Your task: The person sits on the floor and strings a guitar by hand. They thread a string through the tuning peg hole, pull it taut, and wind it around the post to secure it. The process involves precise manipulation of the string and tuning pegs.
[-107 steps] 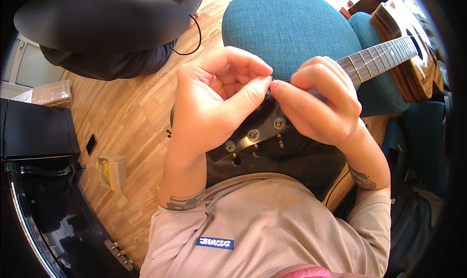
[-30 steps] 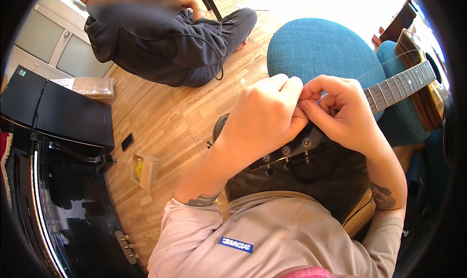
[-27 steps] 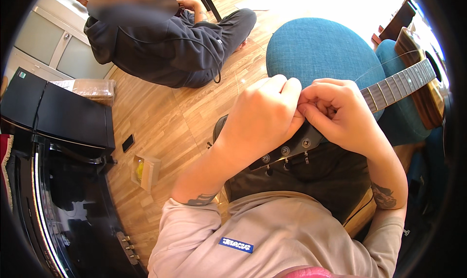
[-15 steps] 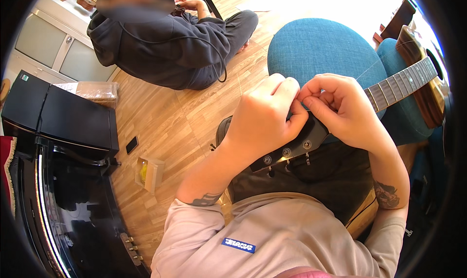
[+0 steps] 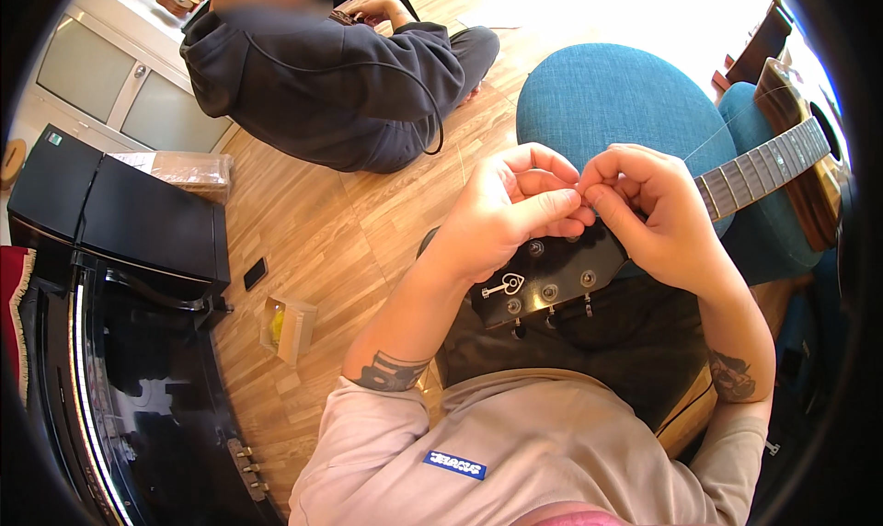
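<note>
An acoustic guitar lies across my lap, its black headstock [image 5: 572, 270] below my hands and its fretboard [image 5: 765, 175] running off to the right. Metal tuning pegs line the near edge of the headstock. Above it, my left hand [image 5: 515, 215] and my right hand [image 5: 651, 206] meet fingertip to fingertip, each closed in a pinch. A thin guitar string [image 5: 719, 132] runs loose above the fretboard toward my right hand. Where it passes between the fingers is too fine to see clearly.
Blue padded stools [image 5: 625, 98] stand ahead and under the guitar's body. A person in a dark hoodie [image 5: 322, 85] sits on the floor at the far left. Near the black piano [image 5: 156, 388] lie a phone [image 5: 256, 273] and an open cardboard box [image 5: 292, 331].
My left hand has turned, with its thumb now stretched toward the right fingertips, uncovering more of the headstock. My right hand keeps its pinch. The whole view has shifted slightly.
</note>
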`<state>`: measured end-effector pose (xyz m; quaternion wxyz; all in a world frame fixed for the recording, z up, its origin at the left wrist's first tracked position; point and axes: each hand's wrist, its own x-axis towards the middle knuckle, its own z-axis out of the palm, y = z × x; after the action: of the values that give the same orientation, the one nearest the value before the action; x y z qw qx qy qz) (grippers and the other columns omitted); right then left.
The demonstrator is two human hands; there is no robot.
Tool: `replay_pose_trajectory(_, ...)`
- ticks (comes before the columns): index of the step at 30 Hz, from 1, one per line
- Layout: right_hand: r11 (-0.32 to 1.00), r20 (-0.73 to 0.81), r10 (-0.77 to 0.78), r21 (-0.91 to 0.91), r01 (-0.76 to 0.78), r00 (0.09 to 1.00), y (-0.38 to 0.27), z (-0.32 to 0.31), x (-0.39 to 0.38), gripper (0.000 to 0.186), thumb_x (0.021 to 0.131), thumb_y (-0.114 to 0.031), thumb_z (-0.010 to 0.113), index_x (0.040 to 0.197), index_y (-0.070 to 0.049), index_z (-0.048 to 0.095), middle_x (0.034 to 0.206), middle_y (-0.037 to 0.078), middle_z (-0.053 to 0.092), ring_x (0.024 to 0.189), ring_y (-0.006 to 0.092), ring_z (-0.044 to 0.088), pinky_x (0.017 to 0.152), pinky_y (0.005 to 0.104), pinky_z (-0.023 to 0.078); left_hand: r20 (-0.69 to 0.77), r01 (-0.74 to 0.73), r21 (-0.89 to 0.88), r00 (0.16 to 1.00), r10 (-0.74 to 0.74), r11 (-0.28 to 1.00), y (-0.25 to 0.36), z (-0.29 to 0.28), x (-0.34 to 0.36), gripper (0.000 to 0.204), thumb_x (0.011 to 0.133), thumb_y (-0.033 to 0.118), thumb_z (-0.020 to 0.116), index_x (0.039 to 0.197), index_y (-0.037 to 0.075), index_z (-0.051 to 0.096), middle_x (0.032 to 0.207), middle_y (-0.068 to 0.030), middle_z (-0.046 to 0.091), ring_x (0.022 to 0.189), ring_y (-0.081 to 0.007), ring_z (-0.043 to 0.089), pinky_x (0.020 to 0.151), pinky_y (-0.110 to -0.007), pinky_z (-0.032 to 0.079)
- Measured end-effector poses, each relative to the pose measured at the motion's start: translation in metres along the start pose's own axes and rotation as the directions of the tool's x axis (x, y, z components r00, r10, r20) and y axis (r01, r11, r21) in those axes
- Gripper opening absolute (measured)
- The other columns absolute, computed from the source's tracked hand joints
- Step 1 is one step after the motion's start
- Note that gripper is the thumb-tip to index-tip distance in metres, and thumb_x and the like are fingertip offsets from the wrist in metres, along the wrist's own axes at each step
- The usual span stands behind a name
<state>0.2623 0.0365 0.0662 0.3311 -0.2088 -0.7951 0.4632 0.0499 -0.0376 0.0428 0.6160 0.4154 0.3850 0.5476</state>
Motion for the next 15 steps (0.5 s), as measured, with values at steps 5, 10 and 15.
replay_pose_trajectory(5, 0.999, -0.007, -0.011, 0.048, 0.011, 1.0, 0.0017, 0.0014, 0.0003, 0.005, 0.103, 0.0, 0.068, 0.099, 0.003, 0.07, 0.082, 0.001, 0.069, 0.068, 0.0023, 0.059, 0.058, 0.0223, 0.044, 0.059, -0.052, -0.022, 0.997, 0.053, 0.998, -0.0054, -0.0035, 0.003, 0.027, 0.099, 0.004, 0.081, 0.12, -0.001, 0.065, 0.108, -0.015, 0.079, 0.095, -0.0211, 0.079, 0.084, -0.034, 0.067)
replay_pose_trajectory(10, 0.997, -0.005, -0.003, 0.075, 0.003, 1.0, 0.0016, 0.0017, -0.0009, 0.003, 0.102, 0.0, 0.069, 0.1, 0.002, 0.069, 0.079, 0.002, 0.068, 0.065, 0.003, 0.059, 0.057, 0.0228, 0.043, 0.032, -0.093, 0.055, 0.995, 0.091, 0.994, -0.0025, 0.0029, -0.0022, 0.024, 0.099, 0.003, 0.08, 0.114, 0.002, 0.062, 0.106, -0.0133, 0.078, 0.092, -0.0197, 0.079, 0.082, -0.032, 0.066)
replay_pose_trajectory(15, 0.989, 0.036, -0.077, -0.122, 0.08, 0.996, -0.0069, -0.0016, -0.0003, 0.001, 0.099, 0.002, 0.068, 0.099, 0.001, 0.068, 0.082, 0.009, 0.068, 0.065, 0.0146, 0.064, 0.059, 0.029, 0.048, 0.018, -0.147, 0.085, 0.989, 0.146, 0.985, -0.0089, 0.0026, -0.0042, 0.025, 0.096, -0.002, 0.078, 0.111, 0.004, 0.059, 0.1, -0.0072, 0.074, 0.086, -0.0134, 0.074, 0.077, -0.027, 0.061)
